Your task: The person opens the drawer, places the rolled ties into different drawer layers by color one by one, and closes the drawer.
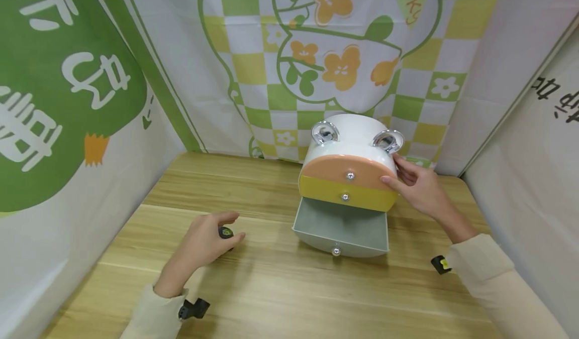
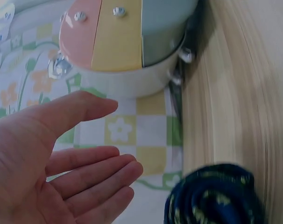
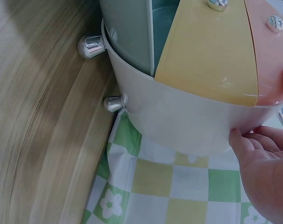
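Observation:
A small drawer box (image 1: 357,128) with a white shell and two silver ring-shaped eyes stands toward the back of the table. Its grey-green bottom drawer (image 1: 362,251) is pulled out and shows nothing inside; the yellow drawer (image 1: 316,187) and orange drawer (image 1: 323,168) above are closed. My right hand (image 1: 420,188) holds the box's right side, thumb at the front edge and fingertips against the side wall. To the left, my left hand (image 1: 203,243) has its fingers spread, close to a rolled dark blue cloth (image 2: 214,198) with yellow patterning. Nothing lies between its fingers in the left wrist view.
Under everything is a wooden table (image 1: 271,289). Behind the box hangs a green-and-yellow checked cloth (image 1: 280,93), with printed white panels along both sides. Silver ball feet (image 3: 91,46) hold the box up off the tabletop. Each sleeve carries a small black wrist device (image 1: 193,309).

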Demonstrator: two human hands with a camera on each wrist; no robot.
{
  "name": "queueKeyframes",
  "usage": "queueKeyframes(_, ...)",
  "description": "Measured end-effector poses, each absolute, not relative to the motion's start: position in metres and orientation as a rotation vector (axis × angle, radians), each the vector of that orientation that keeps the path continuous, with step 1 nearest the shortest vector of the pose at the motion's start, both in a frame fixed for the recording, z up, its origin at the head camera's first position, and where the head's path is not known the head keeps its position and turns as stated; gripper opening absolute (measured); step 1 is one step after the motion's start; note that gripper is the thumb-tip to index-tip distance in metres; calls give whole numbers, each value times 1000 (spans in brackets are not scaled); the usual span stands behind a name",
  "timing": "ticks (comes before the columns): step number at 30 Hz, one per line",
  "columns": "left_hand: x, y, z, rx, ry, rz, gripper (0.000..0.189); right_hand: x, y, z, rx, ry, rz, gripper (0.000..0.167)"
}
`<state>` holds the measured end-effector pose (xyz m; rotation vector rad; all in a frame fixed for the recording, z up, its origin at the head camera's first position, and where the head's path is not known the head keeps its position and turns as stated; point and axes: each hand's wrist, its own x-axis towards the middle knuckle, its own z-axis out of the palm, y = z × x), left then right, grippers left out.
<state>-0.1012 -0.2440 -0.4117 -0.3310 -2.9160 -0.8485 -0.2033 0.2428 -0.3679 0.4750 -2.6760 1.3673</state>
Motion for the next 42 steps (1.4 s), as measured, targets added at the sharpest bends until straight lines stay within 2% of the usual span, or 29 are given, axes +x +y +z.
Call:
queueKeyframes(9, -98, -289, -424, -295, -3020, -790, 74, -204, 241, -369, 471, -2676, 1378, 77)
queueKeyframes(19, -95, -317, -444, -245, -3139, -771, 102, -204, 243, -370, 462, -2676, 1370, 77)
queueKeyframes(29, -99, -323, -462, -264, -3127, -834, 100, -206, 243, -371, 465, -2659, 1380, 77)
queueKeyframes(42, -105, -319, -473, -261, -3092, -863, 87, -206, 245, -371, 440, -2622, 1426, 75)
